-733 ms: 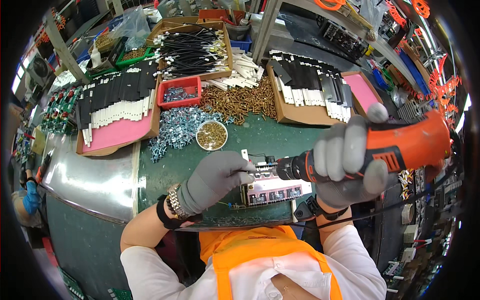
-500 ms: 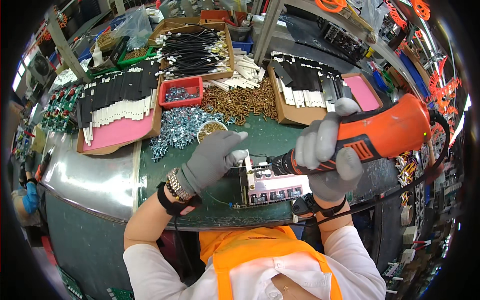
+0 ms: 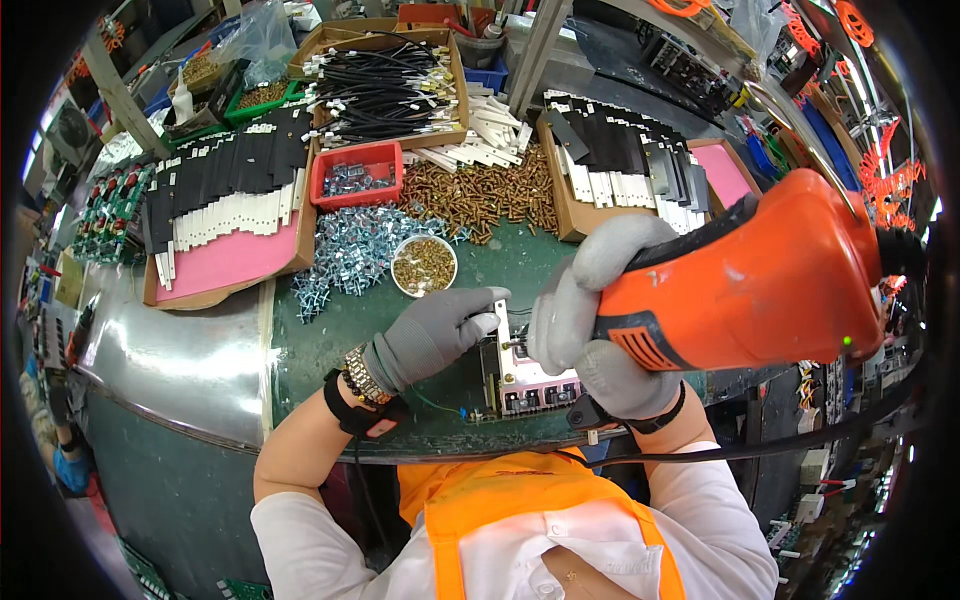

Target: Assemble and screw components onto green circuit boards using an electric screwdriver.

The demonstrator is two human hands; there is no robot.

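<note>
My right hand [image 3: 610,320], in a grey glove, wraps around an orange-and-black power screwdriver [image 3: 740,285], which slants down to the left. Its tip meets a circuit board [image 3: 540,392] with a white strip [image 3: 505,345] and a row of black parts; the hand and tool cover much of the board. My left hand [image 3: 430,338], gloved too, is closed with thumb and forefinger at the strip's far left corner, gripping the board's edge. Just beyond that hand stands a round white dish [image 3: 424,266] of small brass-coloured screws.
Blue-silver metal pieces [image 3: 350,250] and brass-coloured fasteners [image 3: 490,192] lie heaped behind the dish, beside a red bin [image 3: 355,175]. Cardboard trays of black and white strips [image 3: 235,215] flank them. A box of black cables [image 3: 385,90] stands farther back. The screwdriver's cable [image 3: 800,438] trails past my right wrist.
The screwdriver has swung its rear toward me and its tip has moved left along the board. My left hand has shifted slightly right and down, away from the dish to the strip's corner.
</note>
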